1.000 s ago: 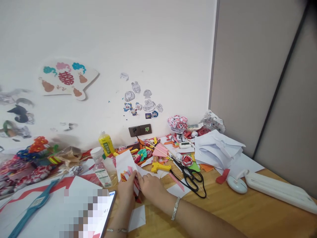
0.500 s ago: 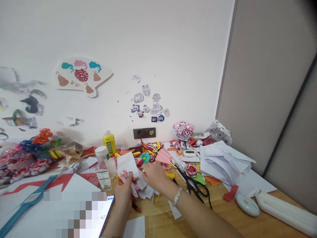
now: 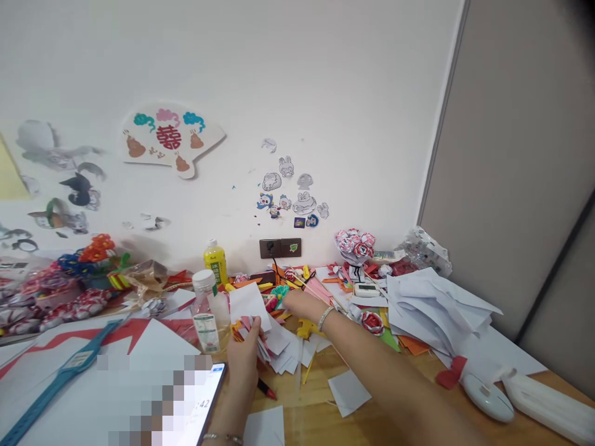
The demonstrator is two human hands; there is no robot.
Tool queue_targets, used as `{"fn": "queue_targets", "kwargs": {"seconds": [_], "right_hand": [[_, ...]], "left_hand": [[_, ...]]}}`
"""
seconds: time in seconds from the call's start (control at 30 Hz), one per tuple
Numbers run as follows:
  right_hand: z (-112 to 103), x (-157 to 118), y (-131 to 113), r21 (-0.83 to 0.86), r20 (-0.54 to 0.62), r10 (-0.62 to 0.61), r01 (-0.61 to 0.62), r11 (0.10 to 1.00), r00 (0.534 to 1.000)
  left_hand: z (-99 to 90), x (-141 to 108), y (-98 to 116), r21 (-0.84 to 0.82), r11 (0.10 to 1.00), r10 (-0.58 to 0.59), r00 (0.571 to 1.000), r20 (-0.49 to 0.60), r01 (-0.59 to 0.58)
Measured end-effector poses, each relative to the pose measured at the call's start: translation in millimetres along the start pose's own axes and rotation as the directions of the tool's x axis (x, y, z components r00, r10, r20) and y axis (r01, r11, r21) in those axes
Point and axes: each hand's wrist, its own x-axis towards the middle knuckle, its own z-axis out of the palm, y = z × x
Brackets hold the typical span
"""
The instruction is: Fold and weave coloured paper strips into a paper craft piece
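Note:
My left hand is closed around a bunch of paper scraps in white, pink, orange and yellow. Behind it a white sheet stands out from the clutter. Farther back, my right hand reaches into the heap of paper pieces, close to a green paper flower. Its fingers are mostly hidden, and I cannot see whether they hold anything. Loose white slips lie between the two hands. A yellow tool lies just under my right wrist.
Left of my hands stand a clear bottle and a yellow drink bottle. A phone and a blue strap lie at the left. On the right are stacked white sheets, a mouse and a paper rose.
My right hand has moved away from the left hand, farther back into the heap. Its forearm now covers the black scissors. The view has swung slightly left; my left hand keeps its scraps.

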Motion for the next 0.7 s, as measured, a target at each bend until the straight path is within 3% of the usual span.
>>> {"fn": "queue_targets", "kwargs": {"seconds": [0.17, 0.27, 0.37, 0.47, 0.57, 0.63, 0.7], "right_hand": [[-46, -11, 0, 0.057, -0.022, -0.022, 0.024, 0.998, 1.0], [-63, -27, -12, 0.35, 0.01, -0.016, 0.011, 0.937, 1.0], [-56, -44, -27, 0.615, 0.075, -0.029, -0.023, 0.788, 0.997], [-33, -55, -36, 0.766, 0.108, 0.018, -0.095, 0.636, 0.994], [-15, -60, -36, 0.835, 0.176, 0.096, -0.2, 0.512, 0.98], [-12, -61, -32, 0.854, 0.209, 0.129, -0.245, 0.458, 0.969], [-15, -61, -29, 0.857, 0.127, 0.184, -0.201, 0.475, 0.975]], "left_hand": [[1.4, 0, 2, -0.001, 1.0, -0.022, 1.0, -0.001, 0.022], [2.6, 0, 2, 0.007, 0.999, -0.036, 0.999, -0.003, 0.036], [5.0, -1, 1, -0.03, 0.999, -0.03, 0.999, 0.042, 0.031], [7.9, -5, 1, -0.023, 1.0, -0.016, 0.976, 0.215, 0.022], [9.2, -13, 6, 0.018, 1.0, -0.029, 0.922, 0.387, 0.024], [9.1, -19, 11, 0.058, 0.998, -0.057, 0.893, 0.447, 0.034], [9.2, -23, 16, 0.117, 0.993, -0.073, 0.883, 0.464, 0.021]]}}
